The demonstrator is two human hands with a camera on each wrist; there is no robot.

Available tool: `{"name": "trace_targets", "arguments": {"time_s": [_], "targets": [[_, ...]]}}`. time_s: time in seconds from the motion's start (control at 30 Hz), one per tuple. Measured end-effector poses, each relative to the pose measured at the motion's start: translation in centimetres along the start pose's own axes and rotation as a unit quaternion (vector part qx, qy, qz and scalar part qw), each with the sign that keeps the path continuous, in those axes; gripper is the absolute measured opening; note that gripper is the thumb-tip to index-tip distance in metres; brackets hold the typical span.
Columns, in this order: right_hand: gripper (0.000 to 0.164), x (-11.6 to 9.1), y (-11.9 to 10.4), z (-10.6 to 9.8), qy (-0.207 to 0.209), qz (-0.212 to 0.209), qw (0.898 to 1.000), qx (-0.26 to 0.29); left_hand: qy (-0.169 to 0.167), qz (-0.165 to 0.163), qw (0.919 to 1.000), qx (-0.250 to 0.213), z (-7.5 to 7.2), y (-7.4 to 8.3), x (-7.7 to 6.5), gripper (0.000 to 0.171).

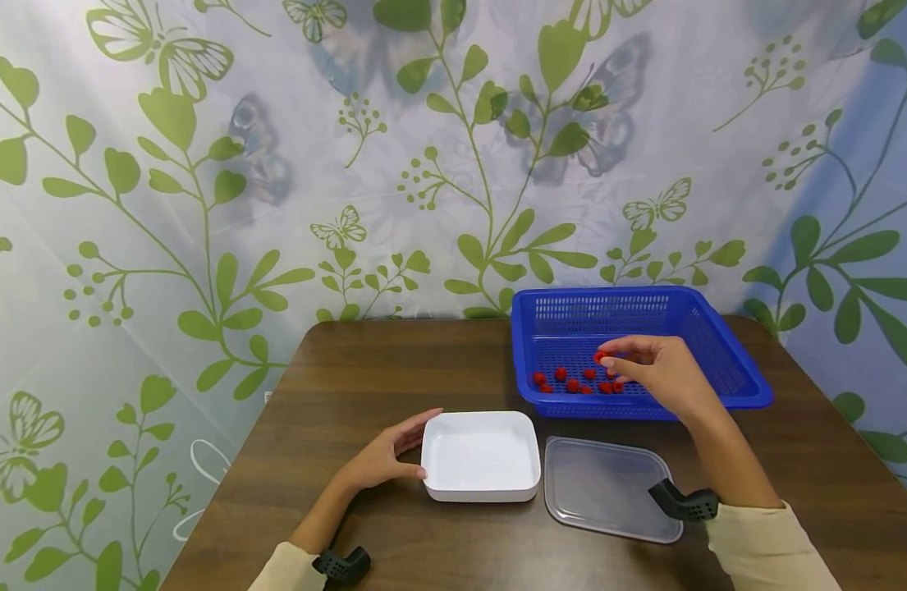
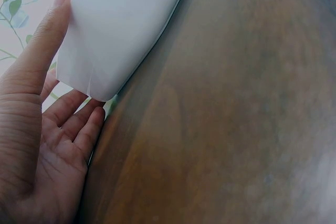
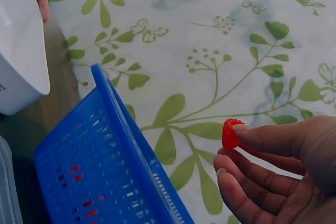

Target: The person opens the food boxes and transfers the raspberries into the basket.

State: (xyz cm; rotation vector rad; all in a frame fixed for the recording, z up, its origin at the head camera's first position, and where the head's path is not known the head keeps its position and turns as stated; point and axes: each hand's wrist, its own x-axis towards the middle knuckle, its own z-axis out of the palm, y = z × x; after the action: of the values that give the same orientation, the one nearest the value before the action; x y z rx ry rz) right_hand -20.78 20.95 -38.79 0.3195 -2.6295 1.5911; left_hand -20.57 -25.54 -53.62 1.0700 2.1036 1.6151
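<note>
Between thumb and fingertips, my right hand (image 1: 656, 369) pinches a red raspberry (image 3: 231, 134) over the blue basket (image 1: 748, 396). Several more raspberries (image 1: 573, 384) lie on the basket's floor, toward its front left. My left hand (image 1: 389, 454) holds a white rectangular container (image 1: 481, 455) by its left side, the thumb near the front corner and the fingers round the back one. Nothing lies inside the container. In the left wrist view, the thumb lies along the container's wall (image 2: 121, 30) and the other fingers are partly behind it.
A clear plastic lid (image 1: 608, 488) lies flat on the brown wooden table (image 1: 394, 369), right of the container and in front of the basket. Behind the table hangs a curtain (image 1: 394, 246) with green leaves and butterflies.
</note>
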Motion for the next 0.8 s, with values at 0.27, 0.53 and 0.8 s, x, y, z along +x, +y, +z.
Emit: {"name": "trace_targets", "arguments": {"time_s": [0.27,0.53,0.8], "targets": [[0.042,0.5,1.2,-0.6,0.002,0.025,1.000,0.001,-0.001,0.000,1.0000,-0.005,-0.1,-0.1,0.0,0.090],[0.044,1.8,2.5,-0.9,-0.018,0.031,0.999,-0.023,-0.002,-0.005,1.0000,-0.003,-0.2,0.1,0.1,0.091],[0.044,3.3,3.0,-1.2,-0.029,0.054,0.997,-0.048,0.001,0.001,1.0000,-0.003,-0.1,-0.1,0.2,0.091]]}}
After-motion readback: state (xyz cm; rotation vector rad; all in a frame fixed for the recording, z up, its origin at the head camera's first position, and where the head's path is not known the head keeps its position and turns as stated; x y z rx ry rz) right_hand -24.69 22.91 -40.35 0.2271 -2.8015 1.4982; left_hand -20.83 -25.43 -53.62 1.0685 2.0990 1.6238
